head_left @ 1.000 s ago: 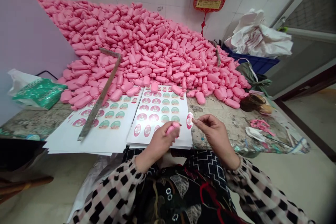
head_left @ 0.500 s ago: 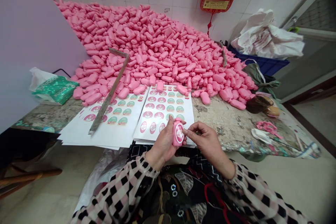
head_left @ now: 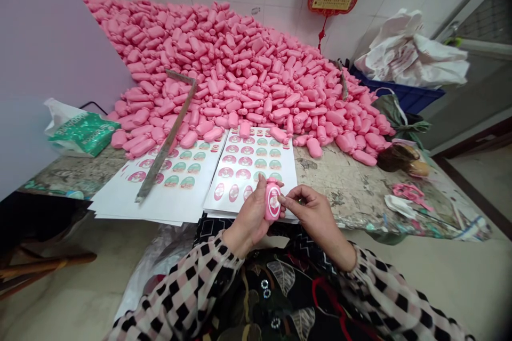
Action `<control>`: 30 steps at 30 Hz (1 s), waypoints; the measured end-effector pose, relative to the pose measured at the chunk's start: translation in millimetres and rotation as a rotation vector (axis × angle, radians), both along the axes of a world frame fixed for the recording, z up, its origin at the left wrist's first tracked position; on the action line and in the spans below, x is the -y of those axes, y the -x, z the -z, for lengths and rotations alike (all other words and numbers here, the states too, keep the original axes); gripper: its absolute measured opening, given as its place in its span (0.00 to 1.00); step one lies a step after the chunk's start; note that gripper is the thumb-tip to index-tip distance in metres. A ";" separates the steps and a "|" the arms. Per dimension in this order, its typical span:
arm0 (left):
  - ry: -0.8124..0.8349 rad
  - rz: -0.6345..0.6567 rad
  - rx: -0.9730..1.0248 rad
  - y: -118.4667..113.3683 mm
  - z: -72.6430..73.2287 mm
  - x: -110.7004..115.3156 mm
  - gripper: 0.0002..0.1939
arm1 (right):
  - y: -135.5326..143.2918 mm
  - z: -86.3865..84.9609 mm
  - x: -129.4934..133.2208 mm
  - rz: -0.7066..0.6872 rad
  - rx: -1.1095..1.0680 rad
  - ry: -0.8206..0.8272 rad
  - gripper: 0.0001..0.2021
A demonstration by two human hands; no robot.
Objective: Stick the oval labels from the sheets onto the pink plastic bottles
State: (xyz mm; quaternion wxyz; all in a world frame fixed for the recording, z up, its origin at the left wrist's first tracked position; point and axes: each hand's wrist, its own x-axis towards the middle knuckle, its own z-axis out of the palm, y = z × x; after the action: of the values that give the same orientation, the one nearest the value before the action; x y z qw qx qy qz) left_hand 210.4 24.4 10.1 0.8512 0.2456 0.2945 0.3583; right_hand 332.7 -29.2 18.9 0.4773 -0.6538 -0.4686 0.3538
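Note:
A small pink bottle [head_left: 272,208] is upright in my left hand [head_left: 251,219], whose fingers and thumb wrap round it. An oval pink and white sticker [head_left: 274,201] lies on the bottle's front. My right hand [head_left: 316,217] has thumb and index finger pressed together at the sticker's right edge; whether anything is between those fingertips is too small to tell. Just behind the hands lies a sheet of pink and green stickers [head_left: 251,161], and a second sticker sheet [head_left: 132,200] is to its left, under a metal angle bar [head_left: 166,144].
A large heap of pink bottles [head_left: 228,69] covers the back of the table [head_left: 328,181]. At left lies a green and white bag [head_left: 86,132]. Pink scissors [head_left: 412,194] and a white scrap [head_left: 400,205] are at right, with a blue crate [head_left: 416,96] behind.
The view has shifted slightly. Both hands stay at the bottle in almost the same pose, with the right fingertips still at the sticker's edge.

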 end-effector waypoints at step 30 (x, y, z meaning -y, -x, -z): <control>-0.035 0.584 0.225 29.0 -0.5 0.6 0.30 | 9.9 -5.8 -2.5 -0.075 -0.640 0.081 0.18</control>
State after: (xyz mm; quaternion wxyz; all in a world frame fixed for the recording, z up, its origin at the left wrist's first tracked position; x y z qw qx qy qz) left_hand 181.4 23.8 10.6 0.9411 0.2932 0.1090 0.1285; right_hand 322.7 -26.7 24.6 0.5606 -0.5103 -0.3041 0.5769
